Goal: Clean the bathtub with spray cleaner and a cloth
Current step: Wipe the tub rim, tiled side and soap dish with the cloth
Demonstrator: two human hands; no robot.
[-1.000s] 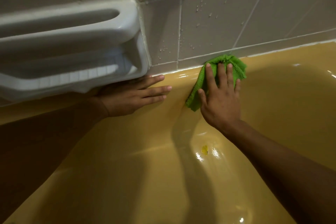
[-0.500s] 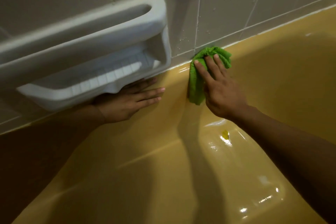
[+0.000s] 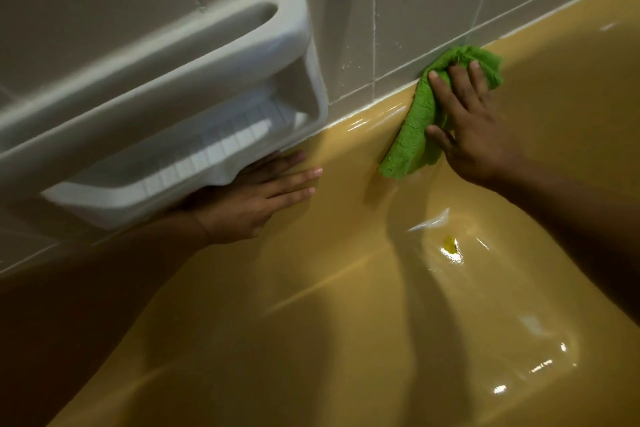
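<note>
- the green terry cloth (image 3: 412,139) lies against the far rim of the glossy yellow bathtub (image 3: 346,322), right of the scene's middle. its top is bunched at the seam where the rim meets the beige tiled wall (image 3: 426,3), and its lower end drapes down the tub's inner slope.
- the right hand (image 3: 478,142) presses flat on the cloth with its grip apart: fingers straight and fanned over the bunched top, thumb out to the left on the lower part of the cloth.
- the left hand (image 3: 249,201) rests palm down on the tub's rim to the left, well apart from the cloth. its grip is also apart, fingers straight and close together, pointing right, holding nothing.
- a white ceramic soap dish with a built-in grab bar (image 3: 194,87) juts from the wall just above the left hand and hides part of it.
- water drops cling to the tiles between the soap dish and the cloth.
- bright glints show on the tub's surface, and 1 small yellow spot (image 3: 449,243) sits on the inner slope below the right hand.
</note>
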